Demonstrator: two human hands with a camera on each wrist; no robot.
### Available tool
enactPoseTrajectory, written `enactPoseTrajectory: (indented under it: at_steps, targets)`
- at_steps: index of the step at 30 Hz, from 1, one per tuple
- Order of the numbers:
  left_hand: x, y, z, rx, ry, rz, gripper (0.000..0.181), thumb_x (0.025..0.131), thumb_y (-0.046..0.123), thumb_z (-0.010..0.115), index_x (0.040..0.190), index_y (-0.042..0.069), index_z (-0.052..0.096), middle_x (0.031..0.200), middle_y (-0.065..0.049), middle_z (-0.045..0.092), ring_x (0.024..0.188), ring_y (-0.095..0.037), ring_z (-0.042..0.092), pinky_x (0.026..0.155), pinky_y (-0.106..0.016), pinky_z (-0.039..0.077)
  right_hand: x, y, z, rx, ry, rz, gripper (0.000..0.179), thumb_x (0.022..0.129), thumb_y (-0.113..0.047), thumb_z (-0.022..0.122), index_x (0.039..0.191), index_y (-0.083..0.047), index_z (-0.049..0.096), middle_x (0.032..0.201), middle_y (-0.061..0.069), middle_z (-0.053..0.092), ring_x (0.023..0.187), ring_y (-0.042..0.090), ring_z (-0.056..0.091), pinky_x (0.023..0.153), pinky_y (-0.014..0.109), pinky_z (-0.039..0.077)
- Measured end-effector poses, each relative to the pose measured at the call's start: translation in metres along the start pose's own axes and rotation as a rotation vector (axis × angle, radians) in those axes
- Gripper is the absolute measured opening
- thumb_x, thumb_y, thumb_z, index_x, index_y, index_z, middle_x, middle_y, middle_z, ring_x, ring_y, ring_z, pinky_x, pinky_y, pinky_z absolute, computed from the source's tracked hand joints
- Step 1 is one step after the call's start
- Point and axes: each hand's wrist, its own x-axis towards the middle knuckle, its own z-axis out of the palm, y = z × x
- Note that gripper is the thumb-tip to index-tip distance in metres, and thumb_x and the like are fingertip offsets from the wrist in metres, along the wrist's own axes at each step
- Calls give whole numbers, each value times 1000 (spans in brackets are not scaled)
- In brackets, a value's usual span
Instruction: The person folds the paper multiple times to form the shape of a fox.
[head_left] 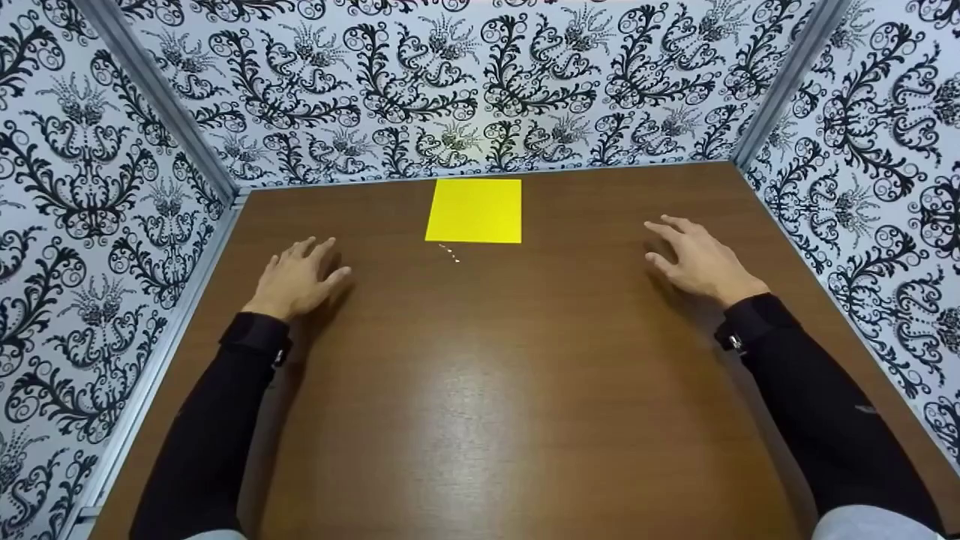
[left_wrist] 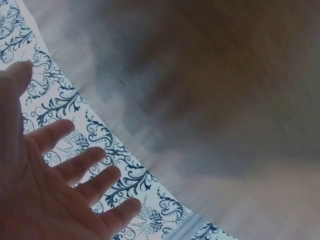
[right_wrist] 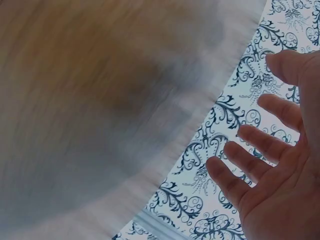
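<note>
1. Yellow sheet (head_left: 475, 211) is seen lying flat on brown tabletop (head_left: 480, 337), far side, approx. mid, betw. both hands; its far edge is set close to far wall (head_left: 480, 75).
2. L hand (head_left: 294, 281) is held at L part of tabletop, back up, fingers spread, thumb pointed R. Sheet is located to its R, apart. Whether tabletop is touched can't be told.
3. R hand (head_left: 703, 260) is held at R part, back up, fingers loosely spread, thumb pointed L. Sheet is located to its L, apart. Contact w/ tabletop can't be told.
4. Both wrist views: palm side is shown, digits separated, patterned wall behind; large brown-grey area is blurred, detail can't be made out.
5. Few small pale specks (head_left: 457, 260) are noted just beyond sheet's near edge, toward near side, in short slanted line.
6. Forearms are covered by black sleeves (head_left: 206, 442); dark band (head_left: 255, 332) is worn at each wrist.
7. Tabletop is bounded L, R & far by white walls w/ black scrollwork; grey metal posts (head_left: 156, 90) are fitted at both far corners.
</note>
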Motion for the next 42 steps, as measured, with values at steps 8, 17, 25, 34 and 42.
enactPoseTrajectory:
  at_steps: [8,17,25,34,42]
  targets:
    - [7,14,1,-18,36,29,74,123,54,50,181,9,40,181,-36,40,166,-63,40,128,-83,43,6,-12,5,-2,18,-47,59,120,-32,64,172,-6,55,182,29,44,168,56,43,134,77,39]
    - [24,41,3,-46,70,71,67,124,47,52,178,9,46,176,-33,49,163,-60,47,128,-78,48,16,-31,8,38,56,-95,57,118,-28,68,169,-4,58,179,30,49,166,57,46,136,75,38]
    - [46,80,14,-71,76,130,65,123,47,55,176,10,50,177,-30,51,164,-54,50,131,-73,48,33,-61,18,102,94,-165,56,118,-25,69,168,-3,59,178,29,52,165,56,48,139,72,36]
    - [70,114,26,-87,62,170,65,122,50,57,175,13,52,179,-26,51,166,-50,51,134,-69,48,44,-84,31,146,93,-172,56,119,-26,68,169,-5,58,179,26,51,167,53,46,141,71,33]
    - [86,135,34,-89,40,189,65,121,47,62,174,12,53,179,-25,51,166,-48,50,134,-66,48,51,-102,46,184,120,-197,55,118,-27,69,167,-5,61,175,27,55,164,52,51,140,69,36]
